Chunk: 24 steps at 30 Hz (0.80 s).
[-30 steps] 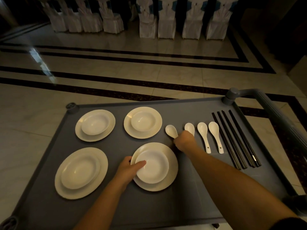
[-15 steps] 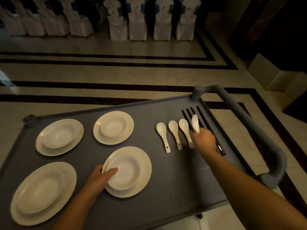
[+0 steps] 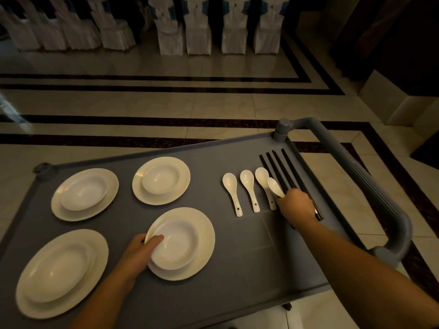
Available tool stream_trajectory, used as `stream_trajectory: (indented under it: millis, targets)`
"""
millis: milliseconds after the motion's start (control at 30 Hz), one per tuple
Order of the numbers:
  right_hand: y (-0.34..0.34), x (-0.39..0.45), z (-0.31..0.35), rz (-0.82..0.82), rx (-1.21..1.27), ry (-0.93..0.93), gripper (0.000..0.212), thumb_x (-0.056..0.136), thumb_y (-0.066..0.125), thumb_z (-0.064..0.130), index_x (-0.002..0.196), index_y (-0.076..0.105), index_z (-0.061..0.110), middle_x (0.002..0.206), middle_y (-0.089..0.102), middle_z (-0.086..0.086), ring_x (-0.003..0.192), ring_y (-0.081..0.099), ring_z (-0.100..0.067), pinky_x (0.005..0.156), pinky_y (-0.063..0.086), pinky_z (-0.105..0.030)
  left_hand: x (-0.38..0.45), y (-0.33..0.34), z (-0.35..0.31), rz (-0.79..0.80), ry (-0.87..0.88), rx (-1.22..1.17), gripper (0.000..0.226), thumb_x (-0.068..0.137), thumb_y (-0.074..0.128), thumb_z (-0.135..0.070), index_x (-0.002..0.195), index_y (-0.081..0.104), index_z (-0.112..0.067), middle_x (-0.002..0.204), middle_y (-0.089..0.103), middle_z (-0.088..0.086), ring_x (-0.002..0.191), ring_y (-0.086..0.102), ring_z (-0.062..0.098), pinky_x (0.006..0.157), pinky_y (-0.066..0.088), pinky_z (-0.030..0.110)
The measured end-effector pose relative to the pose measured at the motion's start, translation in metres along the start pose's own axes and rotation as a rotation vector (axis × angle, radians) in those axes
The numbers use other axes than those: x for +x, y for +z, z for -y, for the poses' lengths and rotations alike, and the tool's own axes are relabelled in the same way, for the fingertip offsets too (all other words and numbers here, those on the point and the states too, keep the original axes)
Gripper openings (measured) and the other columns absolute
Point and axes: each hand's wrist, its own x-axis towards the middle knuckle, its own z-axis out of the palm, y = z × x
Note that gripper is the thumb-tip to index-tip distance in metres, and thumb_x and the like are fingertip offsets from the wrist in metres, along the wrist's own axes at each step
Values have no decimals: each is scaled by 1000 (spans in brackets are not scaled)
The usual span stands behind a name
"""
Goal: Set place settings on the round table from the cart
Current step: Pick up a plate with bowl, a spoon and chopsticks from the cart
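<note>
On the grey cart top (image 3: 237, 269) lie several white plates, each with a white bowl on it. My left hand (image 3: 140, 251) grips the rim of the nearest bowl (image 3: 175, 243), thumb inside it, on its plate (image 3: 202, 233). My right hand (image 3: 297, 205) holds a white spoon (image 3: 275, 187) with its bowl end sticking up, and rests over the near ends of the black chopsticks (image 3: 280, 169). Three more white spoons (image 3: 248, 188) lie side by side just left of that hand.
The cart's grey push handle (image 3: 370, 184) runs along the right side. Other plate-and-bowl sets sit at the far middle (image 3: 161, 180), far left (image 3: 84, 193) and near left (image 3: 60, 273). Beyond the cart is tiled floor with dark stripes and a row of white-covered chairs (image 3: 197, 27).
My right hand took one spoon from the left of the row and carried it right, onto the chopsticks. My left hand stays on the bowl. The view has swung right.
</note>
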Motion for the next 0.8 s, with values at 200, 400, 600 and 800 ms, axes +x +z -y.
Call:
stream_trajectory:
  millis: [200, 400, 600, 800]
  targets:
    - [-4, 14, 12, 88, -111, -21, 18, 87, 68, 26, 93, 61, 11, 74, 56, -4, 77, 61, -24, 64, 50, -34, -3, 1, -1, 5, -2, -7, 41, 88, 65, -40, 121, 53, -19, 108, 61, 5, 95, 61, 23, 72, 49, 37]
    - [-2, 27, 18, 130, -117, 12, 27, 77, 77, 32, 85, 58, 13, 73, 56, -5, 72, 59, -22, 60, 50, -34, -7, 0, -2, 8, 0, -27, 36, 89, 64, -41, 117, 53, -22, 108, 61, 1, 95, 61, 20, 76, 50, 36]
    - [6, 31, 8, 78, -126, 63, 22, 84, 67, 29, 75, 55, 12, 71, 57, -7, 64, 58, -24, 57, 51, -36, -8, 1, -3, 8, 3, -32, 30, 89, 64, -41, 112, 52, -25, 102, 59, -5, 92, 59, 16, 71, 48, 34]
    - [-12, 38, 4, -37, -103, 63, 18, 87, 61, 31, 83, 54, 15, 71, 57, -7, 60, 57, -22, 45, 41, -30, -10, 0, -2, 10, 18, -44, 26, 88, 64, -43, 106, 54, -27, 104, 62, -3, 93, 62, 17, 69, 49, 33]
